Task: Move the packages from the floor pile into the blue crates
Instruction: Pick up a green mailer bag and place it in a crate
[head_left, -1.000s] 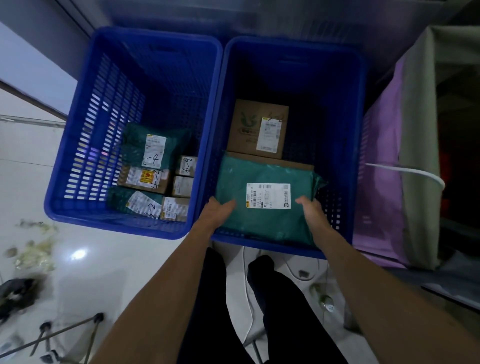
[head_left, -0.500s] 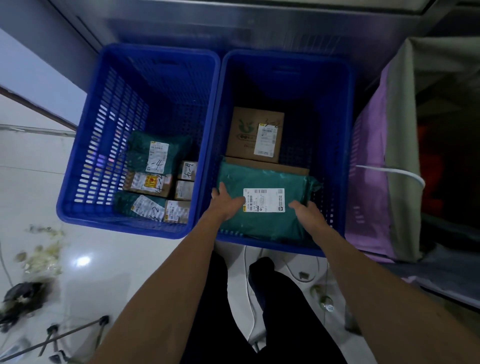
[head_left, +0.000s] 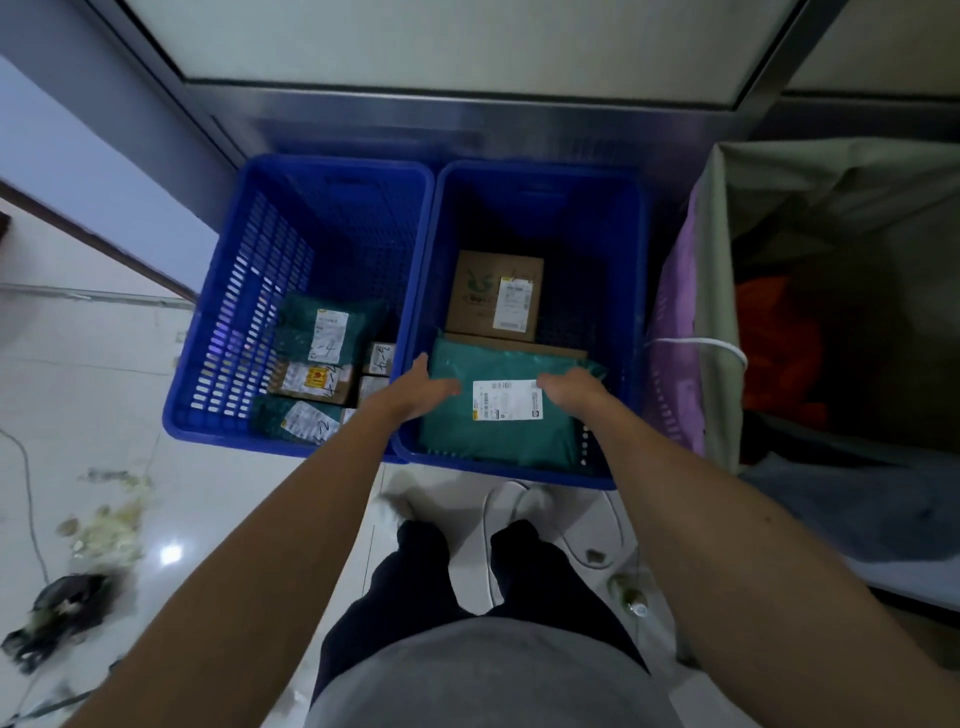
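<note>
Two blue crates stand side by side on the floor against a metal door frame. In the right crate (head_left: 631, 291) a large green mailer package (head_left: 498, 441) with a white label lies flat at the near end, partly over a brown box. A cardboard box (head_left: 475, 296) lies behind it. My left hand (head_left: 423, 389) and my right hand (head_left: 571, 387) hover palm down over the mailer's top, fingers stretched out, gripping nothing. The left crate (head_left: 218, 332) holds several small green and brown packages (head_left: 322, 332).
A purple and beige fabric bin (head_left: 719, 249) with a white cord (head_left: 696, 343) stands tight against the right crate. Scraps (head_left: 109, 525), a dark object (head_left: 57, 613) and a thin cable lie on the white tiles at left. My legs stand just before the crates.
My hands have left the mailer's near edge and slid forward over its top, with fingers opened. The mailer now lies flat in the right crate. My head has risen away from the crates.
</note>
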